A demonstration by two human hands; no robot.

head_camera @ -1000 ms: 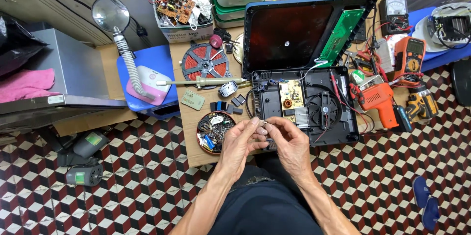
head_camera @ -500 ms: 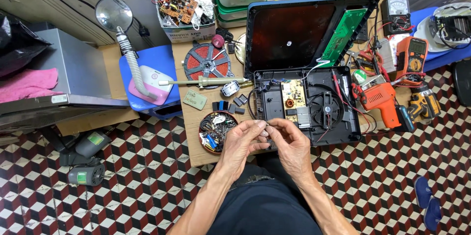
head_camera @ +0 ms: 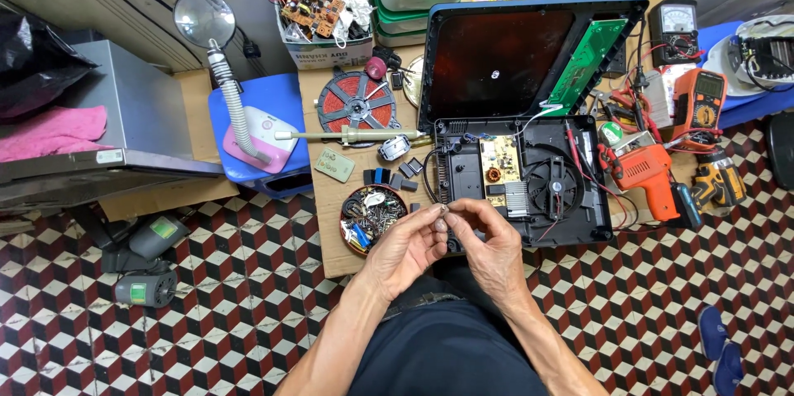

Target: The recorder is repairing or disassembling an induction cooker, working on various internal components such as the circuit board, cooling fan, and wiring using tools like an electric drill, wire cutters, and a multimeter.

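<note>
Item: bench scene, head view, 1 person seated at a low wooden table (head_camera: 331,260) on a chequered tile floor. Left hand (head_camera: 403,249) and right hand (head_camera: 490,243) are raised together just in front of the table's near edge, fingertips meeting around 1 small part (head_camera: 442,211); both hands appear pinched on it, thumb against forefinger, though the part is too small to identify. Held this close and high, it probably sits where the eyes can inspect it. Directly beyond the hands lies an opened cooker (head_camera: 521,177), black base flat on the table with its circuit board (head_camera: 498,160) and fan (head_camera: 552,185) exposed; the glass lid (head_camera: 504,57) is swung back and stands behind the base, likely to keep the wiring attached while giving access. A green board (head_camera: 589,57) lies along the lid's right side. Left of the base, within easy reach of the left hand, sits a round tin (head_camera: 368,216) of mixed small parts, with several dark components (head_camera: 389,174) loose beside it. Further back: 1 red coil (head_camera: 356,102), 1 desoldering pump (head_camera: 351,135), 1 box of scrap boards (head_camera: 322,20). Right of the cooker: 1 orange soldering gun (head_camera: 649,173), 2 meters (head_camera: 686,73). Left of the table: 1 magnifier lamp (head_camera: 205,20) on a blue stool (head_camera: 256,102).
</note>
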